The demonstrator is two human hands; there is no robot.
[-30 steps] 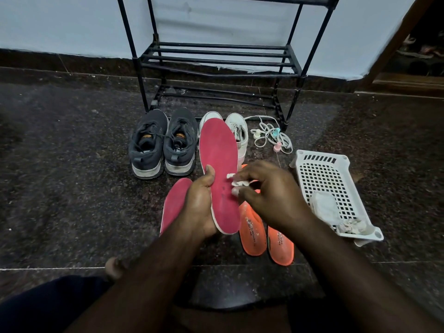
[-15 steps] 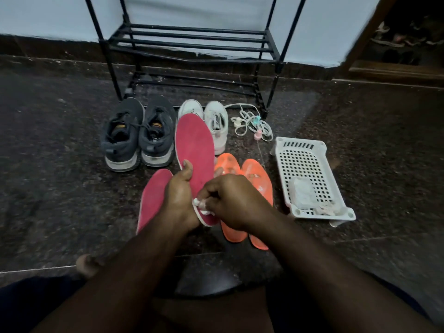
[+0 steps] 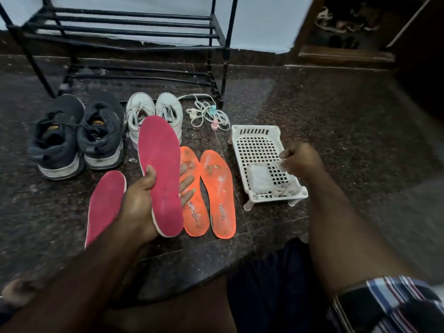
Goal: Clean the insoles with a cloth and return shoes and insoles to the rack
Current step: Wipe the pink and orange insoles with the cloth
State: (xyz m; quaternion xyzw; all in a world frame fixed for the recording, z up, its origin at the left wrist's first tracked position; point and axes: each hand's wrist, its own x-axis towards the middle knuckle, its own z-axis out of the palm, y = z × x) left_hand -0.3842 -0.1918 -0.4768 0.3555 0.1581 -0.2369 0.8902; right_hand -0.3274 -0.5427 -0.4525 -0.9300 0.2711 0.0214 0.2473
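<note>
The left hand [image 3: 144,200] holds a pink insole [image 3: 159,174] up off the floor [image 3: 336,131], thumb lying across its top face and fingers [image 3: 186,182] showing past its right edge from underneath, so the insole rests in the palm with its toe pointing away toward the shoes. The right hand [image 3: 301,161] is over the white plastic basket [image 3: 254,138], its fingers curled around a small pale wad that looks like the cloth [image 3: 280,164], though blur makes the grip hard to read exactly. More pale cloth pieces [image 3: 260,180] lie inside the basket. A second pink insole [image 3: 104,200] lies flat on the floor to the left of the held one, partly covered by the left forearm. Two orange insoles [image 3: 209,191] lie side by side on the floor between the held insole and the basket, both smudged. Farther back stand a pair of dark sneakers [image 3: 77,133] and a pair of white sneakers [image 3: 153,114], just in front of the black metal rack [image 3: 120,27]. A tangle of white laces [image 3: 206,114] lies beside the white pair.
</note>
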